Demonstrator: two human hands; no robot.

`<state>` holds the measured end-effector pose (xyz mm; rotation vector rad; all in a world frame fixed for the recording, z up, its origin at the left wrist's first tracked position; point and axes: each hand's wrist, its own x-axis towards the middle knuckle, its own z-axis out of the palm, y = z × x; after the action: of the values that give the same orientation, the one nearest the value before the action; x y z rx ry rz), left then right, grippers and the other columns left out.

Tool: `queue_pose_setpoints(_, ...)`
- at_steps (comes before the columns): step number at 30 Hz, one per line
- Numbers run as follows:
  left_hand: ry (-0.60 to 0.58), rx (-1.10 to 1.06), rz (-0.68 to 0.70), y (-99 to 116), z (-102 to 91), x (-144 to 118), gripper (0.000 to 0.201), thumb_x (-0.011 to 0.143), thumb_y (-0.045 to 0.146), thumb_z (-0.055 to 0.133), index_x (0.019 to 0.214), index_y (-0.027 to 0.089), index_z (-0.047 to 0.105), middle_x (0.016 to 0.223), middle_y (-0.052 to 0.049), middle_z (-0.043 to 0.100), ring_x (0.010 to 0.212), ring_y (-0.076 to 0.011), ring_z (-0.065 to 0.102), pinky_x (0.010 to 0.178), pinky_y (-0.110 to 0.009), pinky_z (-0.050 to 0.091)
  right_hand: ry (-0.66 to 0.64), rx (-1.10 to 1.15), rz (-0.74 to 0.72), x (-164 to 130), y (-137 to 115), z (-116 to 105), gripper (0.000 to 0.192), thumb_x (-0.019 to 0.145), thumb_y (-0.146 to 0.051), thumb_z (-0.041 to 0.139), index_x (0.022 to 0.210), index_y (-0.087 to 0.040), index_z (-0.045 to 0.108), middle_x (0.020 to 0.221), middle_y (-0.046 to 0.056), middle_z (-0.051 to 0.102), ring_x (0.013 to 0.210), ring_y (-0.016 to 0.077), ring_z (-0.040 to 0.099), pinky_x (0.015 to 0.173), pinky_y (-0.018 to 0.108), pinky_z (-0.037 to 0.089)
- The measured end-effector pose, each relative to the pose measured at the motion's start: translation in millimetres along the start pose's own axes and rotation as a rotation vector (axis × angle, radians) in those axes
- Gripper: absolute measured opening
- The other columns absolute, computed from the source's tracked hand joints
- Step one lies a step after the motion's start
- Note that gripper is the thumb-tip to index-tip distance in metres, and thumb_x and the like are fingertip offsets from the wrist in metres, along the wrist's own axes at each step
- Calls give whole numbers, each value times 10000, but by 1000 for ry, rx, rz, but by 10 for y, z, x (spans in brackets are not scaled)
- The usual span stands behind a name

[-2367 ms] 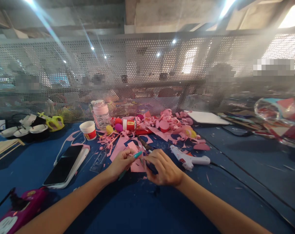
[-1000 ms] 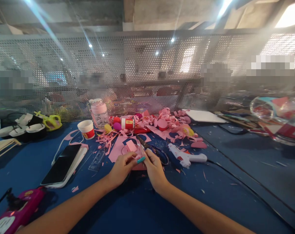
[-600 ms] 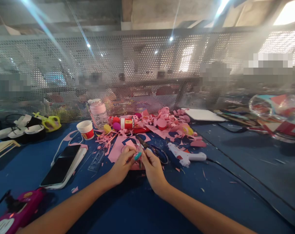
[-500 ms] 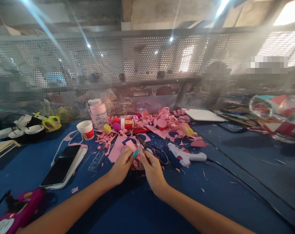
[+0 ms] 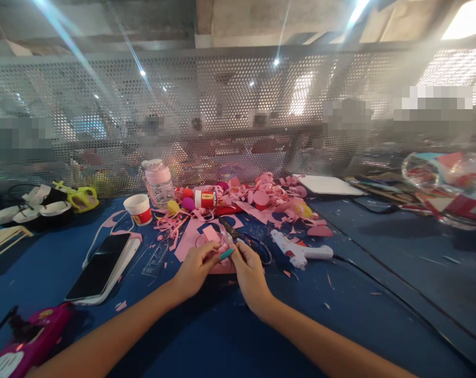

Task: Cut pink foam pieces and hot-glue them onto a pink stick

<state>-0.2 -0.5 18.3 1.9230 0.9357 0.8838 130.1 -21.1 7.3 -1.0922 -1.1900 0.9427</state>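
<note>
My left hand [image 5: 194, 266] and my right hand [image 5: 250, 273] meet over the middle of the blue table. Both are closed in a pinch on a small pink paper piece [image 5: 224, 241], partly hidden by the fingers. A teal oblong shape [image 5: 226, 254] shows at my left thumb's tip; I cannot tell what it is. Scissors [image 5: 257, 247] with dark handles lie just beyond my right hand, blades partly over a cut pink sheet [image 5: 188, 236]. To the right rests a white glue gun [image 5: 304, 253] with a black cord.
Pink paper scraps [image 5: 261, 197] are heaped at the back, around a tipped paper cup [image 5: 205, 199]. A stack of paper cups [image 5: 137, 209], a clear bottle [image 5: 159, 184] and a phone [image 5: 99, 270] stand or lie left. A magenta power strip [image 5: 36, 336] is front left. A perforated screen [image 5: 222, 105] stands behind.
My left thumb and the teal shape have shifted slightly right and down, towards my right fingertips. My left fingers have bent more around the pink piece.
</note>
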Motion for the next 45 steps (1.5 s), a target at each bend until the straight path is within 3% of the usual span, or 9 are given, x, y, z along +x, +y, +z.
queue_pose_setpoints(3, -49, -113, -58, -34, -14, 14, 304, 793, 462, 453, 831, 165, 506, 525, 57, 427, 428, -79, 352, 420, -199, 254, -1, -90, -52, 12, 7, -28, 306, 782, -413, 458, 578, -192, 402, 529, -52, 367, 501, 91, 344, 470, 213, 297)
queue_pose_setpoints(6, -47, -145, -99, -71, 6, 16, 388, 823, 510, 340, 751, 163, 497, 467, 55, 421, 376, -80, 370, 389, -200, 270, -33, -144, -82, -7, -1, -30, 276, 792, -381, 451, 594, -195, 403, 531, -52, 375, 493, 91, 352, 458, 211, 297)
queue_pose_setpoints(11, -63, -270, -103, -80, 71, 27, 394, 820, 510, 351, 764, 147, 495, 566, 26, 486, 480, -95, 468, 460, -207, 356, -115, -167, -97, -52, -20, -1, 262, 818, -351, 414, 604, -201, 389, 525, -53, 399, 481, 93, 380, 472, 215, 315)
queue_pose_setpoints(16, -18, -319, -114, -54, 84, 16, 311, 782, 459, 476, 779, 148, 464, 524, 80, 359, 405, -40, 313, 388, -163, 253, -76, -137, -139, -46, -4, 9, 233, 809, -314, 407, 609, -194, 386, 557, -50, 366, 505, 87, 338, 469, 209, 293)
queue_pose_setpoints(21, -25, -353, -133, -12, 84, -5, 285, 752, 429, 536, 779, 159, 450, 467, 105, 329, 334, -20, 235, 329, -151, 159, -59, -78, -74, -72, 18, 27, 185, 779, -282, 427, 620, -196, 387, 559, -51, 368, 511, 87, 339, 454, 196, 302)
queue_pose_setpoints(27, -28, -364, -147, -60, 105, -10, 319, 762, 483, 492, 822, 172, 452, 416, 114, 305, 311, -32, 228, 318, -154, 147, -49, -22, -10, -75, 18, 47, 251, 764, -350, 459, 585, -197, 372, 525, -61, 339, 480, 80, 322, 432, 197, 288)
queue_pose_setpoints(32, 44, -336, -157, -108, 111, -24, 447, 794, 573, 334, 655, 163, 443, 447, 70, 328, 372, -53, 277, 360, -186, 202, -27, 26, -27, -56, 9, 57, 281, 782, -400, 450, 598, -193, 401, 549, -52, 359, 499, 84, 322, 459, 205, 306)
queue_pose_setpoints(37, 13, -262, -131, -53, 93, -15, 347, 807, 495, 404, 808, 163, 506, 457, 81, 323, 368, -59, 251, 375, -206, 193, -31, 4, -24, -60, 54, 64, 265, 809, -399, 417, 644, -192, 403, 610, -34, 400, 551, 93, 364, 517, 218, 348)
queue_pose_setpoints(45, 41, -230, -123, -61, 96, -20, 327, 788, 485, 447, 712, 167, 455, 444, 88, 300, 382, -60, 255, 393, -202, 194, -40, -113, -67, -66, 30, 39, 209, 801, -311, 394, 627, -196, 395, 555, -48, 372, 506, 89, 341, 460, 207, 304)
